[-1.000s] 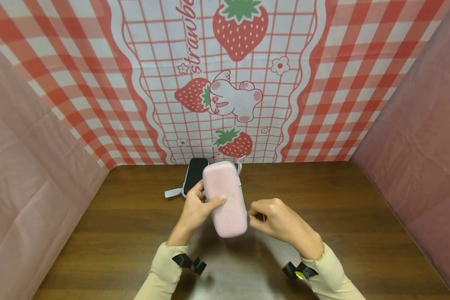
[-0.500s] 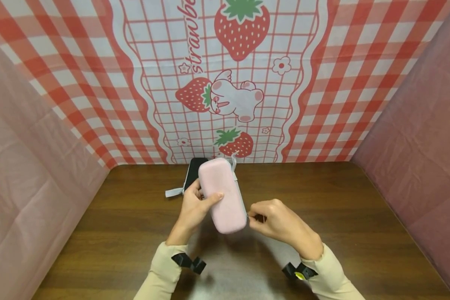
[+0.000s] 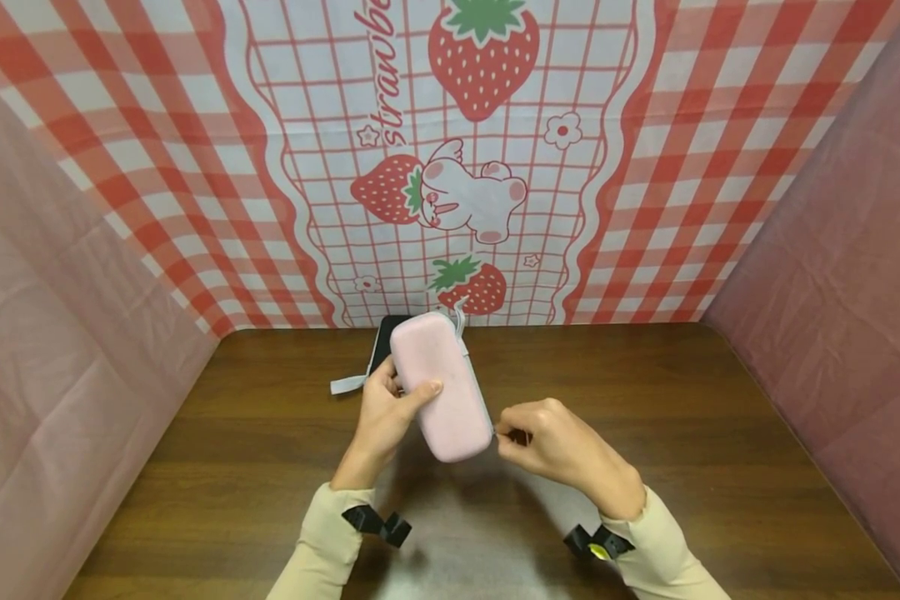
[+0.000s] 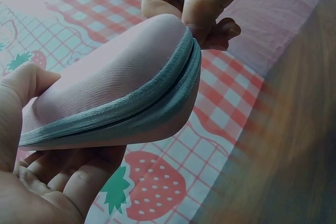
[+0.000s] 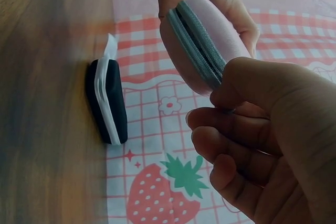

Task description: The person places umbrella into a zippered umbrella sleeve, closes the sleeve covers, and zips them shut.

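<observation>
A pink zippered case [image 3: 441, 392] with a grey-green zipper band [image 4: 131, 103] is held tilted above the table. My left hand [image 3: 387, 408] grips its left side, thumb on the front face and fingers underneath. At the lower right corner, my right hand [image 3: 558, 442] pinches the zipper pull between thumb and forefinger; those fingers mostly hide the pull. In both wrist views a dark gap shows between the two zipper edges. A pale loop strap [image 3: 460, 321] sticks up from the case's upper end.
Behind the pink case, a black case [image 3: 390, 337] with a white zipper and light strap [image 3: 347, 385] lies on the wooden table [image 3: 270, 467]. A strawberry-print cloth [image 3: 465, 167] hangs at the back, with pink cloth [image 3: 832, 275] at the sides.
My left hand has shifted the pink case slightly up and left and tilted it more, covering more of the black case. My right hand has stayed almost in place at the zipper.
</observation>
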Motion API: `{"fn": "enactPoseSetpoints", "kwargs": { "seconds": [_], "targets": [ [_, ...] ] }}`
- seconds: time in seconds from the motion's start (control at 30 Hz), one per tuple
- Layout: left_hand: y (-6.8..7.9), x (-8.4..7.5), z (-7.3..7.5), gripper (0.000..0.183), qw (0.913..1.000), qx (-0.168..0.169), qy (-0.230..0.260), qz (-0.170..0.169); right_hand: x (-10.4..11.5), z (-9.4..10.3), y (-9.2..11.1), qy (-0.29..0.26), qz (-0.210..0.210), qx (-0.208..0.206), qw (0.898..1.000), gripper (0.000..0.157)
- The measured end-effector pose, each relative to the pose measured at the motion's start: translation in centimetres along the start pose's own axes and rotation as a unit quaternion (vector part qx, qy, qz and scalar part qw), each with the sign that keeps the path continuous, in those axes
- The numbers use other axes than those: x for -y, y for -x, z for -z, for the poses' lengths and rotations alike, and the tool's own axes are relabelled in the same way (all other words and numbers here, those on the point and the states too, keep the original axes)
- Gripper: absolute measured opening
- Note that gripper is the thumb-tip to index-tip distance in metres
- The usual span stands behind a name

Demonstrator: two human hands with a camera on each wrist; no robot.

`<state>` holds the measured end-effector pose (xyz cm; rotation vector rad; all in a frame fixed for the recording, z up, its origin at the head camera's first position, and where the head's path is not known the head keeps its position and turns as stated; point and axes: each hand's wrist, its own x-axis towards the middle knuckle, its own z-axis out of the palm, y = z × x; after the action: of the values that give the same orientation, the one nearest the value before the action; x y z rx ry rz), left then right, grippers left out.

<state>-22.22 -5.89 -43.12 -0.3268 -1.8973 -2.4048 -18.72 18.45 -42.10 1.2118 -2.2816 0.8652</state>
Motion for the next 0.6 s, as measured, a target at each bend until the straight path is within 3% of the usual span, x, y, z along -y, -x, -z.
{"fn": "enactPoseSetpoints", "kwargs": {
  "seconds": [0.6],
  "targets": [
    [0.06, -0.14, 0.01, 0.057, 0.9999, 0.008, -0.002, -0.008, -0.03, -0.11, 0.08, 0.007, -0.006, 0.005, 1.0, 0.026]
  ]
}}
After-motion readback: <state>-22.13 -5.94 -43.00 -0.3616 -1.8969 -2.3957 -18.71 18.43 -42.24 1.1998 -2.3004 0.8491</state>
